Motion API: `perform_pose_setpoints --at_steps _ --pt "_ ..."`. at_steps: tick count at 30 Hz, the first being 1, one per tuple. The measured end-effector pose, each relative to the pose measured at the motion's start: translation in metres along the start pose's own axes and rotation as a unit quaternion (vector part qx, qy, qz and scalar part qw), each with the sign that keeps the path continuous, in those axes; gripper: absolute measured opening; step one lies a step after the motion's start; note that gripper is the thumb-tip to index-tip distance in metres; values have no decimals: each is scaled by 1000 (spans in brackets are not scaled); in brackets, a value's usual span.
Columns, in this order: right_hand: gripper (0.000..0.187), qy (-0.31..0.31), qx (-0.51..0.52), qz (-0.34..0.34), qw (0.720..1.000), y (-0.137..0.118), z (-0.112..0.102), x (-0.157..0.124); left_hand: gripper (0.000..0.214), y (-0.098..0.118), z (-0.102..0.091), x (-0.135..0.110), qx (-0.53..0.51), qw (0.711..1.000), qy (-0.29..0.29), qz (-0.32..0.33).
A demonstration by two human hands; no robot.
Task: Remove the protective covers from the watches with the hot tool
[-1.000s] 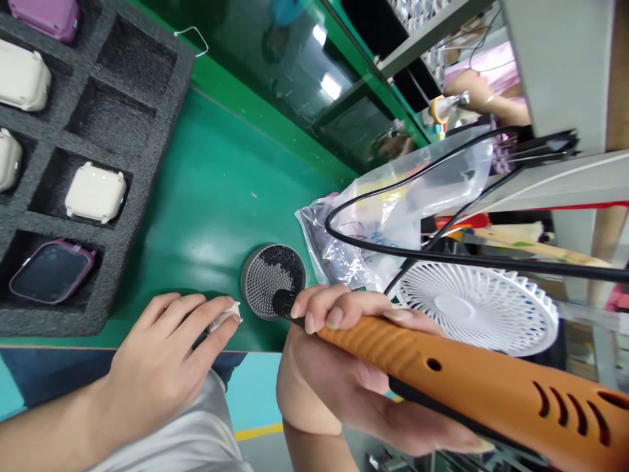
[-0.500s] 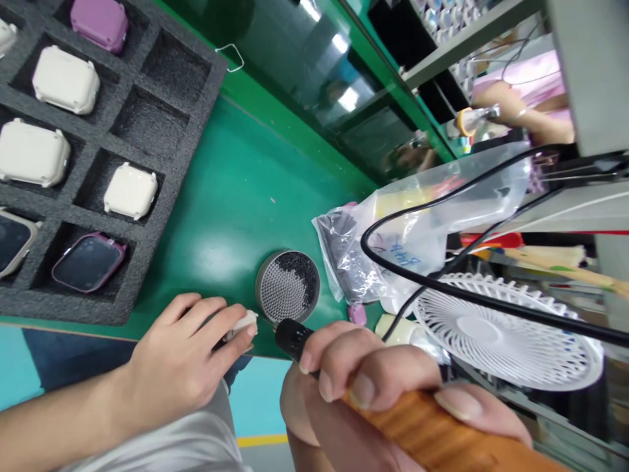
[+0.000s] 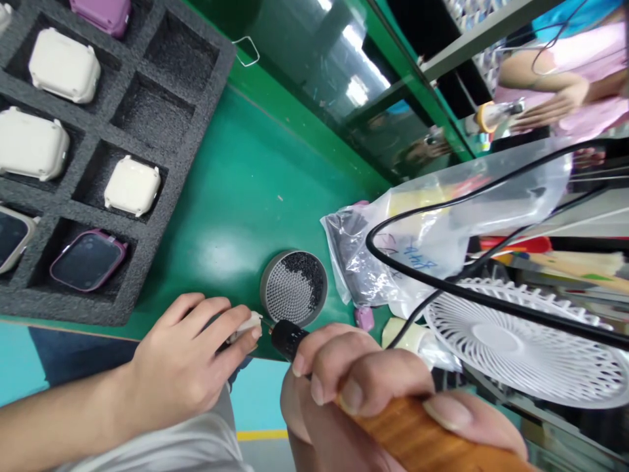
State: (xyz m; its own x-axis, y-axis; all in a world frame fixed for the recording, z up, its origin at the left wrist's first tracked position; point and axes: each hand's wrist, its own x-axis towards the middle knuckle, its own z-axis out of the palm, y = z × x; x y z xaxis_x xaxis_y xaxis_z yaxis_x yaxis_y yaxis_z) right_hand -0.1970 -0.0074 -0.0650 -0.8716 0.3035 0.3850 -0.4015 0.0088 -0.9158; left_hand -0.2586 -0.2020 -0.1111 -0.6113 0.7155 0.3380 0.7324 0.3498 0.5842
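Orange driver (image 3: 417, 436), wrapped tight in the right grip (image 3: 363, 387), fingers closed round the handle just behind the black chuck (image 3: 287, 339), bit tip set against a small white piece (image 3: 248, 323). That piece pinched at the fingertips of the left grip (image 3: 181, 367), closed on it, low over the near edge of the green worktop (image 3: 236, 196), just left of the right grip. Judged midway: bit brought to the piece, fastening seemingly not finished; screw under the tip, if any, too small to make out. Just beyond both grips, one round metal cup (image 3: 293, 287), with a heap of dark screws (image 3: 307, 269) in its far side. Further out from the left grip, one foam tray (image 3: 170, 164), holding three white shells (image 3: 63, 65) in full view, a sliver of perhaps a fourth at the frame corner, one purple shell (image 3: 101, 13), two screen-up units (image 3: 87, 260), and two empty pockets (image 3: 152, 111); so, by the look of it, places left to fill. Beyond the right grip: one clear bag (image 3: 442, 223), one black cable (image 3: 491, 301) looping across it, one white fan (image 3: 515, 347), one small purple bit (image 3: 364, 318) beside the bag. Far past the right grip, another person's hand (image 3: 555, 108) at a separate bench.
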Motion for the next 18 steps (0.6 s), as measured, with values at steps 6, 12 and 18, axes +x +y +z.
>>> perform_pose_setpoints --at_steps 6,12,18 --pt "32 7 -24 -21 999 5 4 4 27 0 0 -1 -2 1000 -12 -5" --pt "36 47 -94 -1 994 6 21 6 28 0 0 0 -4 1000 -11 -9" --pt "31 42 -93 18 995 1 23 8 27 0 0 2 -9 1000 -1 -11"
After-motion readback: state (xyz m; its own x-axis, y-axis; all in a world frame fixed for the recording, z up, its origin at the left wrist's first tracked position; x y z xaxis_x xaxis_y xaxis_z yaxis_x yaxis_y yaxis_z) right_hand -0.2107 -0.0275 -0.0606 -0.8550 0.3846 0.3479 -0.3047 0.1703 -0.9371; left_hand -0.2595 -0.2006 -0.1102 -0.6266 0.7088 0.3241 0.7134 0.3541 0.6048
